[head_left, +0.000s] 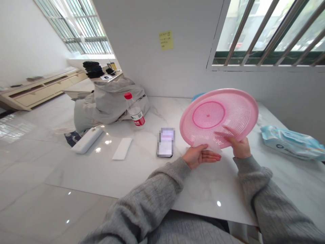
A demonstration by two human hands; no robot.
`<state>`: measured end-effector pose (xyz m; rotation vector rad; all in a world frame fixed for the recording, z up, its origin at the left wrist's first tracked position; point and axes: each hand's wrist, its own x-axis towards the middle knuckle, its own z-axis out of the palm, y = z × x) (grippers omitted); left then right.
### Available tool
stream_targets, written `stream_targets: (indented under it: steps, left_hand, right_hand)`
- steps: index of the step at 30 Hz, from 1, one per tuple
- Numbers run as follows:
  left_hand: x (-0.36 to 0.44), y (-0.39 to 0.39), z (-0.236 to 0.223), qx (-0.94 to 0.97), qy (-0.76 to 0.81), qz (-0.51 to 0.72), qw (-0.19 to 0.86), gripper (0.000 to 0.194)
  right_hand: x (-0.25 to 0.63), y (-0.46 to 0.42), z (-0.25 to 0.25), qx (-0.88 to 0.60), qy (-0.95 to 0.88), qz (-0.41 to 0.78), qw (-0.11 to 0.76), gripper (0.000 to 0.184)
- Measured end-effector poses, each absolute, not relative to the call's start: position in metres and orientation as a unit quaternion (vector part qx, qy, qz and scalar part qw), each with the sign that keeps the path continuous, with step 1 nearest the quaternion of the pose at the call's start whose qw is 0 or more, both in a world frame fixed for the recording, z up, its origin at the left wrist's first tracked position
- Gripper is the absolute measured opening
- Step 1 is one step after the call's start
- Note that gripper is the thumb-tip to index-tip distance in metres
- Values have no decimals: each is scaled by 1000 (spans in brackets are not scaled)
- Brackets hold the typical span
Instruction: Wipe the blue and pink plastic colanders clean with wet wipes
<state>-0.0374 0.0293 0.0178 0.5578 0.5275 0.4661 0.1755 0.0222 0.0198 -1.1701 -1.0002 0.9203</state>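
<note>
Hands apart: R hand [238, 148] clamped on pink basket [218, 117] rim, L hand [200, 156] cupped under white wipe [207, 144] at rim, wipes pack [291, 143] just R of hands.

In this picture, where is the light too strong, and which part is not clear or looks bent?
In the head view, the barred window is overexposed, glare spots shine on the marble tabletop and the tiled floor, a rectangular object is pixelated, and wide-angle distortion makes the wall lean.
</note>
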Motion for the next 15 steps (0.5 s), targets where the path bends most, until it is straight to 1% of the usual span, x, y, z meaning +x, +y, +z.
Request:
stream_targets:
  steps: [4, 6, 9, 12, 15]
  left_hand:
    - [-32, 25, 14, 254, 238, 248, 904, 52]
    - [-31, 24, 13, 245, 234, 255, 906, 51]
    - [-33, 27, 13, 237, 242, 250, 907, 50]
    - [-36, 31, 14, 246, 245, 240, 906, 49]
    - [-37, 32, 14, 262, 243, 238, 903, 48]
  right_hand:
    - [154, 21, 9, -531, -437, 433, 582, 47]
    - [147, 22, 3, -555, -431, 423, 573, 45]
    - [153, 24, 0, -573, -386, 430, 580, 54]
    - [170, 26, 6, -526, -374, 475, 598, 68]
    - [178, 25, 15, -491, -398, 461, 623, 67]
